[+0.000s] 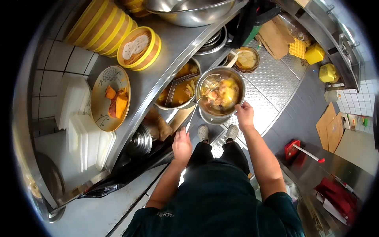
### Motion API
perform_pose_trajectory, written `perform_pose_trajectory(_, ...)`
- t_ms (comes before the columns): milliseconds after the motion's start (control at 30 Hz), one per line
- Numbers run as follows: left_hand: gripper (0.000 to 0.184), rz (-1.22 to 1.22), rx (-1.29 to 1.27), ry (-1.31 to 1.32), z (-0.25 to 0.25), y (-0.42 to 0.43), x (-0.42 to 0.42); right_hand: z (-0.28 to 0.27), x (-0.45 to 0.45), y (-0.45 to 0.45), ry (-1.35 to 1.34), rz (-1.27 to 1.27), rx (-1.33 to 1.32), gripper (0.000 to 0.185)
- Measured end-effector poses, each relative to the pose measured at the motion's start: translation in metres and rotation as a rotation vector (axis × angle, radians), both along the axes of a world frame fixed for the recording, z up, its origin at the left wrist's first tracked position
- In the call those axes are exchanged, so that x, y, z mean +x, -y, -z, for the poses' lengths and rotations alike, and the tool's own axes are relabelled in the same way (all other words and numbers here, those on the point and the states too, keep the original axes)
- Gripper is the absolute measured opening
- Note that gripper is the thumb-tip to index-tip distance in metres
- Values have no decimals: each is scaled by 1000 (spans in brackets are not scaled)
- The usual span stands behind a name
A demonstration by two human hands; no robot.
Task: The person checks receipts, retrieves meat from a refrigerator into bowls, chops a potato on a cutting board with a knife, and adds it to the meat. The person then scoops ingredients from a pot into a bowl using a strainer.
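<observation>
My right hand [245,114] grips the rim of a steel pot [201,104] at its lower right edge. Meat pieces and a yellow item [229,94] lie in liquid inside the pot. My left hand [182,145] is closed on the white handle end of a wire strainer [212,84], whose mesh head is in the pot. Left of the pot stands a larger divided pot [179,106] with brown broth. On the steel shelf at the left, an oval plate [103,115] bears orange and reddish pieces of food [117,103].
Bamboo-style steamers [154,49] and a large steel bowl [189,17] stand on the upper shelf. White containers [85,138] are at the left. A brown bowl [252,68] sits beyond the pot. Cardboard [276,37] and yellow jugs [327,73] lie farther right.
</observation>
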State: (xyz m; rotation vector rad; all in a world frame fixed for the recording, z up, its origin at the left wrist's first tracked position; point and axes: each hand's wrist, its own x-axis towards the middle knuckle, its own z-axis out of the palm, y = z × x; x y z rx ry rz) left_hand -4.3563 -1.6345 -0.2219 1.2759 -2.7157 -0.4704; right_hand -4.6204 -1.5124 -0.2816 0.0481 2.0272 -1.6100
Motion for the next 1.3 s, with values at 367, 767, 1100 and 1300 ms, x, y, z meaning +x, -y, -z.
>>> perform_pose_trajectory(367, 33, 124, -100, -51, -16, 18, 28, 10, 14, -24, 380, 78, -375, 10)
perform_pose_trajectory(767, 63, 86, -121, 310, -17, 93, 38, 0, 12, -87, 351, 153, -306, 10)
perform_pose_trajectory(1100, 48, 294, 26, 785, 9, 154, -53, -2, 18, -135, 356, 258, -317, 11)
perform_pose_trajectory(1300, 33, 82, 330, 587, 26, 187, -43, -13, 24, -145, 361, 275, -337, 15)
